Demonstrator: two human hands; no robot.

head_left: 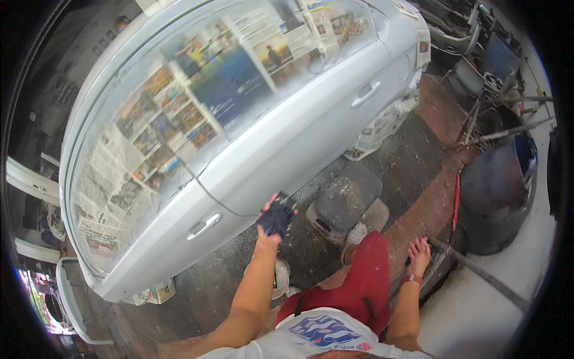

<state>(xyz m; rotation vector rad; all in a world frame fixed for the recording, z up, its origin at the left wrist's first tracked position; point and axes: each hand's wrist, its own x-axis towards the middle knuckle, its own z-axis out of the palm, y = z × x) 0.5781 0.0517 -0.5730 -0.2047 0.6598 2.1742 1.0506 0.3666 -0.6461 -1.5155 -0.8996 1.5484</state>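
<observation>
My left hand [270, 232] is closed around a bunched dark navy cloth [277, 221]. A small black object [283, 200] shows at the fingertips; its kind is unclear. This hand is beside the lower side of a pale grey car body [269, 161], near the seam between two doors; whether it touches the panel I cannot tell. Newspaper [230, 84] covers the car's windows. Off to the right, my right hand [420, 256] has its fingers apart, beside a dark bar [478, 272]. A dark patch shows by its thumb side, too small to name.
A dusty grey stool [348, 194] stands before my legs. A round white container [281, 278] sits under my left forearm. At right are a large black drum [499, 194], a red rod [457, 200] and piled scrap parts [487, 72]. Paper wraps the wheel [382, 128].
</observation>
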